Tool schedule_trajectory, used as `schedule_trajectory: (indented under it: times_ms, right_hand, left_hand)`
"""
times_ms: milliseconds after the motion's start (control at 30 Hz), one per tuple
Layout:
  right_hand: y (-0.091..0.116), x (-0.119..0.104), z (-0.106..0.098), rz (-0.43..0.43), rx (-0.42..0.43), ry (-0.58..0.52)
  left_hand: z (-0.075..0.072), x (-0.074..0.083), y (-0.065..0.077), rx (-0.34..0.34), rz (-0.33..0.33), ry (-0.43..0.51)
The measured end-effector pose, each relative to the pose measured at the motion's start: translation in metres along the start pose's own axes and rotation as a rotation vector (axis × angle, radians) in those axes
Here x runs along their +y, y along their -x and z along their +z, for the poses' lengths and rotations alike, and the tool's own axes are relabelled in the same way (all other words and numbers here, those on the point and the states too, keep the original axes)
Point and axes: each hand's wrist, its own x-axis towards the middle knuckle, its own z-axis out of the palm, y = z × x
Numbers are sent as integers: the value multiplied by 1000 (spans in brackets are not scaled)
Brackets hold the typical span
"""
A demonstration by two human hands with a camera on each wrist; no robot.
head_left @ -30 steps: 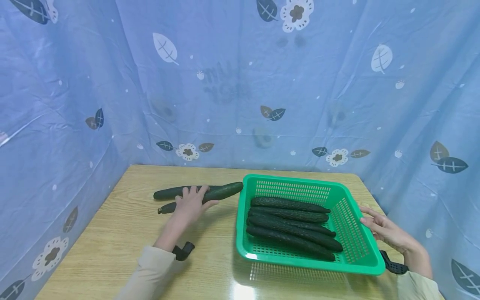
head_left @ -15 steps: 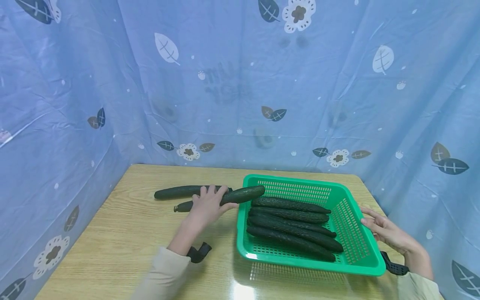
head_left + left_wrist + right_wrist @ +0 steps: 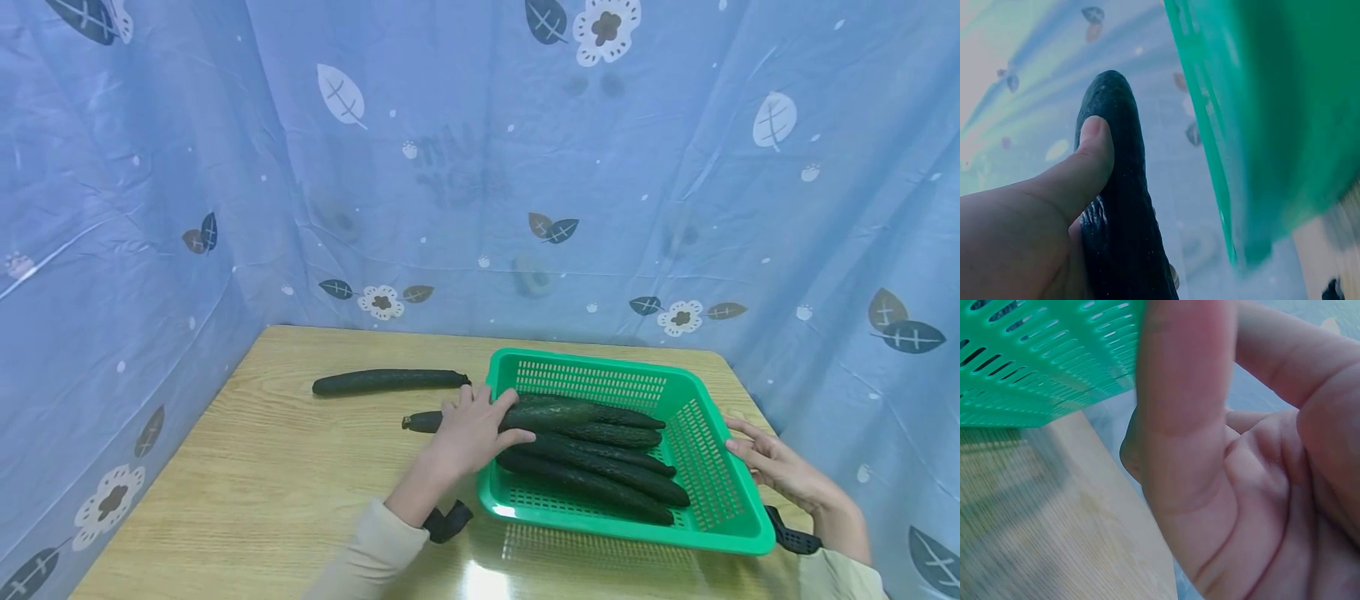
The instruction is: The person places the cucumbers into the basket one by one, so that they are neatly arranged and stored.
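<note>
My left hand [image 3: 471, 433] grips a dark green cucumber [image 3: 551, 415] from above, its front part extending over the left side of a green plastic basket [image 3: 622, 533] and its stem end sticking out to the left. The left wrist view shows the thumb lying along this cucumber [image 3: 1119, 162], beside the basket wall [image 3: 1272, 125]. Several more cucumbers [image 3: 592, 485] lie side by side in the basket. At the basket's right rim my right hand [image 3: 783, 475] holds on with thumb and fingers; the right wrist view has its bent fingers [image 3: 1185, 412] against the slotted wall [image 3: 1054, 362].
One cucumber [image 3: 390, 381] lies on the wooden table [image 3: 225, 483], left of the basket near the back. A blue patterned curtain [image 3: 450, 167] hangs behind the table and along both sides. The basket stands near the table's right edge.
My left hand has carried its cucumber to the right, away from the one on the table and over the basket's left rim. My right hand and the basket have stayed put.
</note>
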Motion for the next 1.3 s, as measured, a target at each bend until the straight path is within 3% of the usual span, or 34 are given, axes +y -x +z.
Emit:
schedule_trajectory:
  times_ms: [400,733,1000,1167,1300]
  right_hand:
    - [1,1,-1,-13,-6,-8]
    - [0,5,-2,-19,-31,-34]
    - [0,1,-2,5,29,37]
    - [0,0,-1,-12,14,30]
    - [0,0,0,14,49,66]
  left_hand:
    - [15,54,-4,-63,82,-110]
    - [34,94,-6,-125,104,-152]
    - [50,113,-15,-172,84,-129]
    - [61,116,-19,-215,60,-126]
    - [68,117,-21,-250,35,-126]
